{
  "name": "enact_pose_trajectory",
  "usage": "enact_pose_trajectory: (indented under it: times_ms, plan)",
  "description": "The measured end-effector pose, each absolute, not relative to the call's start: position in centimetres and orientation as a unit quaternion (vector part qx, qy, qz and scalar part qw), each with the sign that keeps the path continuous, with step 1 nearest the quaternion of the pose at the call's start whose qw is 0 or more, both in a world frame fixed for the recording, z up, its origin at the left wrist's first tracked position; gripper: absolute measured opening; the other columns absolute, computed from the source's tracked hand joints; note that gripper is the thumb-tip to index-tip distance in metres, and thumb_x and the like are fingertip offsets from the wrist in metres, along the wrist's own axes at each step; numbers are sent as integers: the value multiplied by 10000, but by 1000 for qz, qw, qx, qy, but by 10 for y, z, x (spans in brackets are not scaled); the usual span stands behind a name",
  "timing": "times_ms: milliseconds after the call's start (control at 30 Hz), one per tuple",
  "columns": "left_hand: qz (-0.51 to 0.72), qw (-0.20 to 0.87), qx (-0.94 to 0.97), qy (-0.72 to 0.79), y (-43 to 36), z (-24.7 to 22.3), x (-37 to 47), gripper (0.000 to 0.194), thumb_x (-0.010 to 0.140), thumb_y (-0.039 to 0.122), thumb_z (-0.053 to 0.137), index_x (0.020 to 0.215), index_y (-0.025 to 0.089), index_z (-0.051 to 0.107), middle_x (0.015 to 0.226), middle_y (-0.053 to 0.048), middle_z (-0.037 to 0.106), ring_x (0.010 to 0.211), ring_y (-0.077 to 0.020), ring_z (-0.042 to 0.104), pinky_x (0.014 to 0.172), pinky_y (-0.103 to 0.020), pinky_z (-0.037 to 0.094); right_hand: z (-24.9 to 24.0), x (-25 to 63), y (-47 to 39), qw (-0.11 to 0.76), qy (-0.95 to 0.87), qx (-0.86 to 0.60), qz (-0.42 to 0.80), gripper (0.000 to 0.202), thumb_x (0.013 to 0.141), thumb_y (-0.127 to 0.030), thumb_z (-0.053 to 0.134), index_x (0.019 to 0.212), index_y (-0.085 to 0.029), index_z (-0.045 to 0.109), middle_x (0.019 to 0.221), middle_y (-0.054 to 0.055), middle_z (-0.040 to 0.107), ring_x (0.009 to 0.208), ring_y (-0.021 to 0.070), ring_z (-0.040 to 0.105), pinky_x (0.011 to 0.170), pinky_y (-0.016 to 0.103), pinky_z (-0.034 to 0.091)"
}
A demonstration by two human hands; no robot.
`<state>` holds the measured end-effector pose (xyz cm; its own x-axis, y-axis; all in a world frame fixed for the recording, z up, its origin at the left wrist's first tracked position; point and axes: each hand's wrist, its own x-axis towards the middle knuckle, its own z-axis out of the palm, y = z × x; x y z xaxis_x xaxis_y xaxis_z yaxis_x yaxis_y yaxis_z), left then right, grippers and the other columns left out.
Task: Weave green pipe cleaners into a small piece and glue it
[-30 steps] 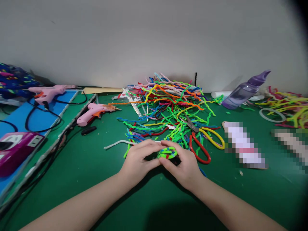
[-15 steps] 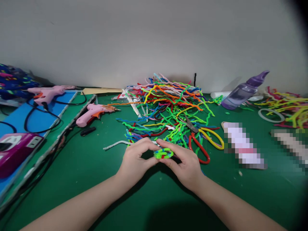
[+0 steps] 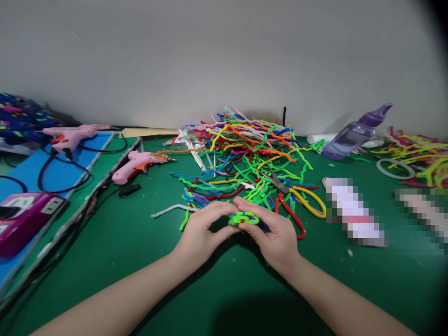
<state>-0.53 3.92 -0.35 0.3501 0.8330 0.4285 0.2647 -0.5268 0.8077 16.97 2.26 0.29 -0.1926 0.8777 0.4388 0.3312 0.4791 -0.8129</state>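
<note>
Pipe-cleaner coil [image 3: 245, 217], grn w/ blue & red bits: 1 pc., gripped betw. thumbs & fingers of my L hand [image 3: 203, 233] and R hand [image 3: 275, 233], over grn table [image 3: 189, 298]. Behind: mixed pipe-cleaner pile [image 3: 252, 135]. Scissors [image 3: 284, 189], red/yel. handles, 1 pr., near R hand. Far L: pink glue gun [image 3: 135, 164]. Far R: purple bottle [image 3: 348, 137].

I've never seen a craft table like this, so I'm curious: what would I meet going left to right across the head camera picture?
A pink glue gun, a second glue gun, a looped green piece between the left fingers and right fingers, the scissors' yellow handle, a purple bottle, a white ring.
</note>
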Motion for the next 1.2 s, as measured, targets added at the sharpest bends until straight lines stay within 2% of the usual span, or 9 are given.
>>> enact_pose_trajectory:
  times_ms: [200,333,567,667,733,800,867,967,1200]
  plan:
    - [433,352,726,402,39,2,-6,131,730,261,711,834,182,695,799,-29,718,711,-147,661,691,-243,531,2,169,23,502,-693,-433,284,252,782,-285,677,1032,-268,696,1053,17,707,986,232,669,909,374,545]
    - [442,361,718,397,39,5,-5,147,713,307,724,782,179,704,753,-30,720,669,-150,658,671,-249,537,5,169,23,495,-707,-424,275,203,799,-280,657,995,-271,712,997,13,725,944,232,685,865,371,569]
    - [454,386,701,391,39,3,-5,95,700,212,733,781,176,699,765,-18,721,689,-136,655,695,-233,532,5,168,21,503,-710,-407,278,181,804,-228,654,971,-269,712,993,4,727,934,210,688,854,350,566]
    - [454,433,659,415,40,1,-4,122,700,223,726,803,168,691,774,-24,724,701,-145,665,680,-240,538,4,170,22,497,-711,-427,257,354,765,-259,699,1116,-266,645,1044,18,713,945,204,683,855,325,559]
    - [458,481,614,427,41,0,-4,163,708,246,714,842,159,682,788,-31,730,701,-150,675,663,-244,547,4,171,23,481,-723,-439,230,535,714,-303,744,1218,-264,567,1116,38,684,998,217,661,884,335,542]
    - [459,522,577,430,43,-1,-3,182,715,261,703,857,152,674,795,-35,736,695,-152,680,652,-246,552,3,173,24,456,-744,-445,199,618,694,-331,754,1261,-261,518,1173,55,649,1057,229,627,921,357,516]
    - [456,547,559,425,44,-1,-3,182,710,271,704,840,149,671,787,-35,736,685,-152,681,642,-248,553,1,173,26,433,-765,-445,170,576,726,-320,720,1259,-259,511,1180,62,632,1079,230,604,926,370,503]
    - [452,573,545,414,44,-1,-3,187,687,280,724,806,150,663,756,-26,731,674,-153,681,641,-252,554,0,173,28,433,-778,-435,139,463,762,-254,671,1208,-241,545,1086,64,656,1012,219,617,878,367,511]
    - [436,628,498,409,44,-3,-4,204,655,251,753,815,152,674,794,-21,738,684,-128,668,672,-220,533,0,173,30,458,-784,-402,119,376,753,-196,667,1121,-203,587,953,63,680,870,202,632,779,357,516]
